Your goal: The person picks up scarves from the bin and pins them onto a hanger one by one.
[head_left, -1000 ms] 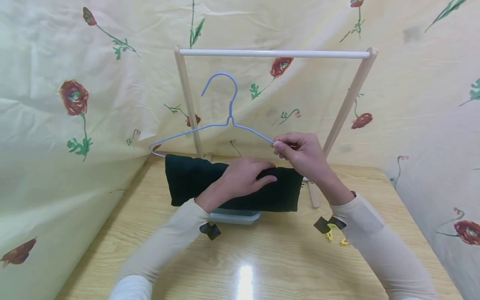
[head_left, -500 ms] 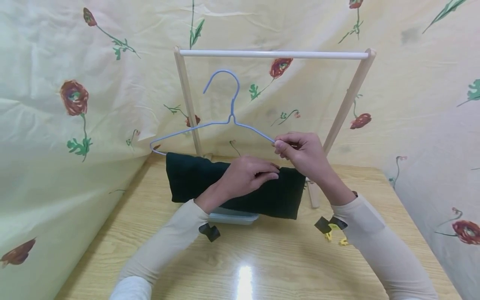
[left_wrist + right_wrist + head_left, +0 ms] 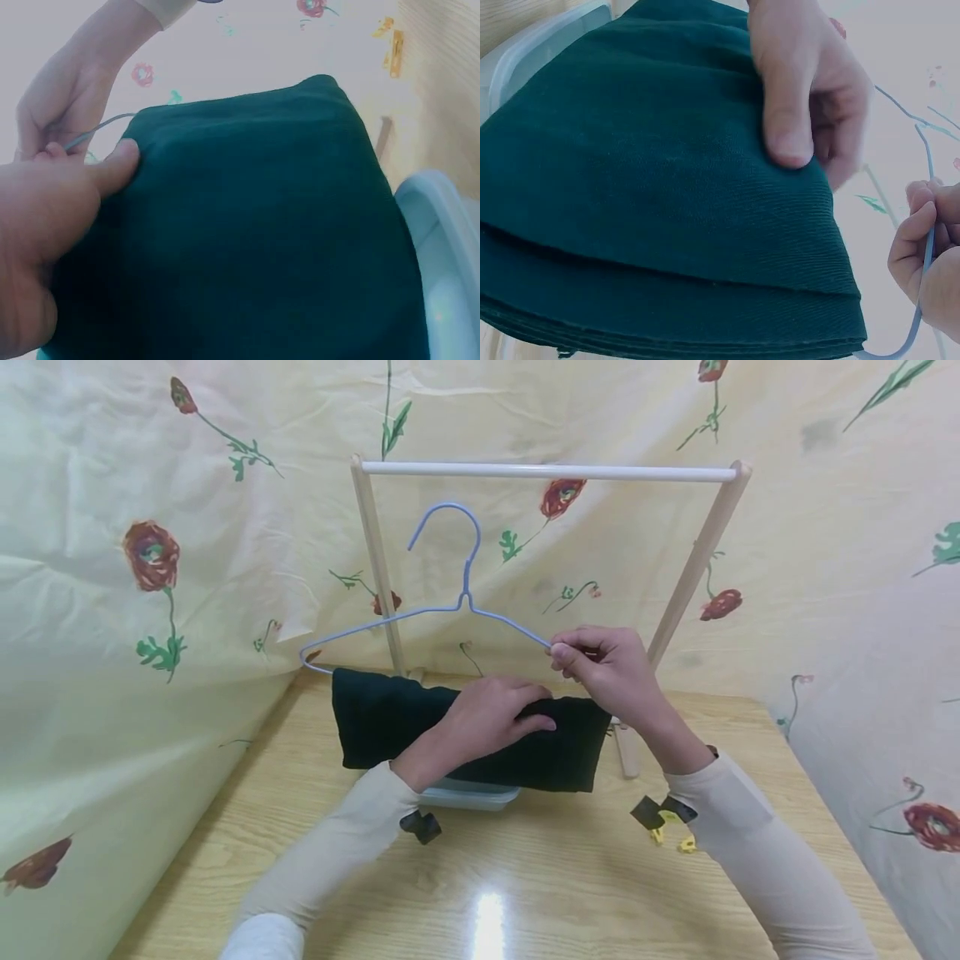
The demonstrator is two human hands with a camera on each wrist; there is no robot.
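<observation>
A blue wire hanger [image 3: 468, 581] is held up in the head view, hook at the top and pointing left. A folded dark green cloth [image 3: 390, 710] drapes over its lower bar, which the fabric hides. My right hand [image 3: 606, 670] pinches the hanger's right shoulder between thumb and fingers. On the cloth's upper edge is my left hand [image 3: 483, 714], with its thumb on the near face and its fingers curled over the top. The right wrist view shows stacked layers along the edge of the cloth [image 3: 667, 187], plus the left thumb pressing its face.
Behind the hands stands a rack with a white rod [image 3: 547, 471] and wooden posts [image 3: 701, 560]. A light blue plastic container [image 3: 472, 798] sits under the cloth on the wooden table [image 3: 360, 893]. Small yellow clips [image 3: 687, 843] lie near the right forearm. Flowered fabric surrounds the table.
The hanger has shifted very slightly right, and the cloth's lower right corner hangs a bit lower than a second ago. Both hands keep nearly the same places.
</observation>
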